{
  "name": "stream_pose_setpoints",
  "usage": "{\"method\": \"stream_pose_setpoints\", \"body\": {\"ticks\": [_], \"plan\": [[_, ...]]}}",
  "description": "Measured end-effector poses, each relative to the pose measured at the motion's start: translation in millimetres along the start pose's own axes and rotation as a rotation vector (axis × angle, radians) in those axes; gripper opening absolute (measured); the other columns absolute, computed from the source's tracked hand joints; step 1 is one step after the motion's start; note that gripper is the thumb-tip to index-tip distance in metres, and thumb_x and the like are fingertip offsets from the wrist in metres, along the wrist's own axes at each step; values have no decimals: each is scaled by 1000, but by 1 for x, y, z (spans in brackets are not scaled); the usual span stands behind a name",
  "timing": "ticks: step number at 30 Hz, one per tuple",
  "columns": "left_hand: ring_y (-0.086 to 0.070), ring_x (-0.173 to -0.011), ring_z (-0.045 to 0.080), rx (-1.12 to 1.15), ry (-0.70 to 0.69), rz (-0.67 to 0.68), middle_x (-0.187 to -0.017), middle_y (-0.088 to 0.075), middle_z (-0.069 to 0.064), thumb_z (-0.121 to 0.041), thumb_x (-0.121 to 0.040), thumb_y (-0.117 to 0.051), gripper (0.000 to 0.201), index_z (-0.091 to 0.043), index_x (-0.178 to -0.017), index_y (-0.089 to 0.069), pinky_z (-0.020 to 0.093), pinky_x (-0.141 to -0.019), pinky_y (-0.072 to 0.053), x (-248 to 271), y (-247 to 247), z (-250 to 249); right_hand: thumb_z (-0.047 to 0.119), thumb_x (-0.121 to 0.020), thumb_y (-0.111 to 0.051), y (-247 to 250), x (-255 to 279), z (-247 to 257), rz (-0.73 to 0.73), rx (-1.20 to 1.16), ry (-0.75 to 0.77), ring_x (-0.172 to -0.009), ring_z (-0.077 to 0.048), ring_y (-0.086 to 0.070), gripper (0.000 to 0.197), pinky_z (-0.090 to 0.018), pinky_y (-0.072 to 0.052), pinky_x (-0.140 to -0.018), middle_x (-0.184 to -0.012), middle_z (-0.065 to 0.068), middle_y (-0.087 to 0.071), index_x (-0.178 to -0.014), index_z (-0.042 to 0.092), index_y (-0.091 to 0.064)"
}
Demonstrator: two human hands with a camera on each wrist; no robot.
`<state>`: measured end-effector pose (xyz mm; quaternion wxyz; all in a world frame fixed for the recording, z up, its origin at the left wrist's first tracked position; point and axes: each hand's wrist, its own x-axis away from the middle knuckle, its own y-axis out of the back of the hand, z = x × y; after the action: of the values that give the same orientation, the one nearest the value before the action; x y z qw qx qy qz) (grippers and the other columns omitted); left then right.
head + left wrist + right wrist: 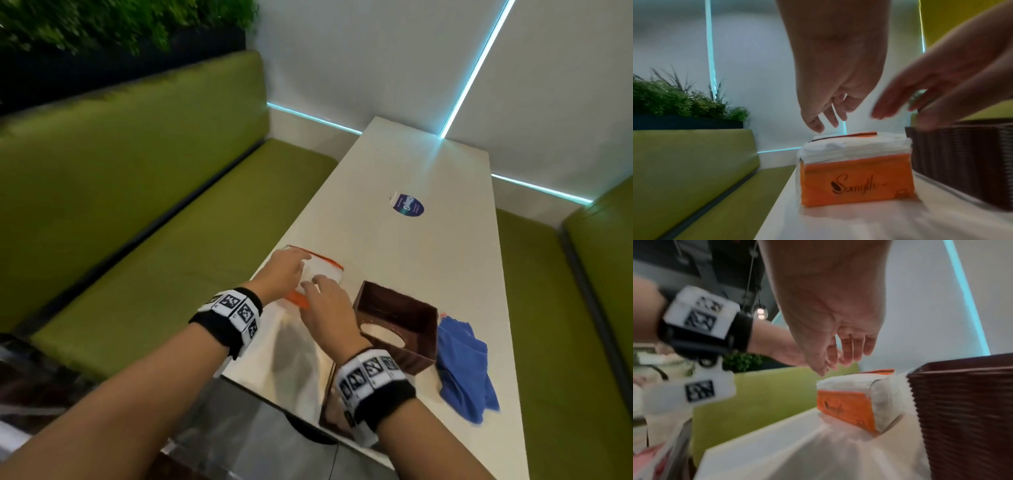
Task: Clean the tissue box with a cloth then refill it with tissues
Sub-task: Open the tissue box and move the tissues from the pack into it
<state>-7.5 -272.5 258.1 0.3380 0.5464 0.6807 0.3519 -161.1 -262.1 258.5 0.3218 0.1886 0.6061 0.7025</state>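
left hand (282,274) fingers loosely spread, right hand (325,308) beside it, relaxed, both forearms extended

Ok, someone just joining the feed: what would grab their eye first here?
Probably the orange-and-white tissue pack near the table's left edge, with the left hand and right hand hovering open over it, neither gripping it. Just right of it stands the dark brown woven tissue box, open side up and empty, and beyond that a crumpled blue cloth lies on the table.

Tissue pack (856,178) was orange and white, tissue box (399,325) dark brown woven, cloth (467,370) blue, bench (137,205) green.
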Motion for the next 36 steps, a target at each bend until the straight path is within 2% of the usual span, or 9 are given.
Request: {"method": "stream_pose_setpoints", "body": {"ticks": [3,7,11,13,17,21,28,33,36], "plan": [[-38,-136,20,-216,-79,131,-147,-45,4,-10,-96,-46,44,-11,-140,-45,28,-114,-20,-13,0,0,8,-88,-52,-10,-25,1,86,164,-23,-108,-30,-51,28,-40,-40,-89,-115,-9,-54,-115,14,-54],[-35,-137,21,-421,-150,351,-148,-41,5,-37,-82,-68,71,-10,-141,-38,35,-118,-18,-25,-5,13,3,-89,-49,-22,-31,-4,126,172,-37,-107,-29,-51,32,-39,-39,-87,-116,-8,-53,-119,15,-48],[-38,-130,31,-361,-108,350,-138,-47,4,-16,-93,-49,40,-12,-132,-43,42,-110,-32,-33,-5,20,2,-86,-56,-30,-27,-5,133,68,20,-94,-33,-59,22,-41,-43,-77,-99,-11,-62,-105,12,-60],[-36,-127,33,-348,-73,376,-138,-48,4,-21,-98,-45,33,-14,-130,-44,45,-105,-36,-36,-3,21,0,-83,-58,-31,-22,-5,136,14,22,-87,-34,-60,27,-40,-43,-75,-92,-12,-64,-106,12,-63],[-36,-124,32,-412,-16,455,-133,-52,7,-36,-95,-53,34,-16,-122,-49,47,-102,-39,-40,-7,29,6,-89,-50,-22,-22,-6,185,-45,-10,-94,-31,-57,21,-37,-42,-78,-98,-11,-60,-106,12,-61],[-40,-120,29,-448,-53,428,-127,-51,7,-42,-86,-63,46,-16,-123,-54,41,-101,-41,-38,-10,30,22,-89,-58,-9,-37,-13,26,-120,-114,-104,-30,-52,28,-39,-42,-87,-113,-11,-56,-114,10,-58],[-42,-117,27,-395,-36,389,-124,-46,9,-33,-77,-73,53,-15,-123,-53,37,-99,-43,-30,-10,29,36,-87,-62,-13,-56,-27,356,-8,-295,-137,-34,-24,65,-47,-27,-106,-144,-3,-44,-141,17,-32],[-53,-108,26,-252,-53,352,-114,-59,5,-28,-67,-76,53,-20,-112,-51,40,-89,-48,-25,-5,29,41,-79,-68,-14,-59,-27,335,34,-336,-130,-33,-31,70,-48,-29,-102,-137,-5,-48,-137,19,-36],[-48,-109,23,-171,-1,317,-112,-55,3,-30,-65,-80,65,-23,-119,-45,35,-86,-45,-23,-4,33,44,-77,-70,-11,-60,-25,265,70,-325,-121,-30,-38,60,-44,-31,-98,-125,-5,-53,-126,18,-46]]}}
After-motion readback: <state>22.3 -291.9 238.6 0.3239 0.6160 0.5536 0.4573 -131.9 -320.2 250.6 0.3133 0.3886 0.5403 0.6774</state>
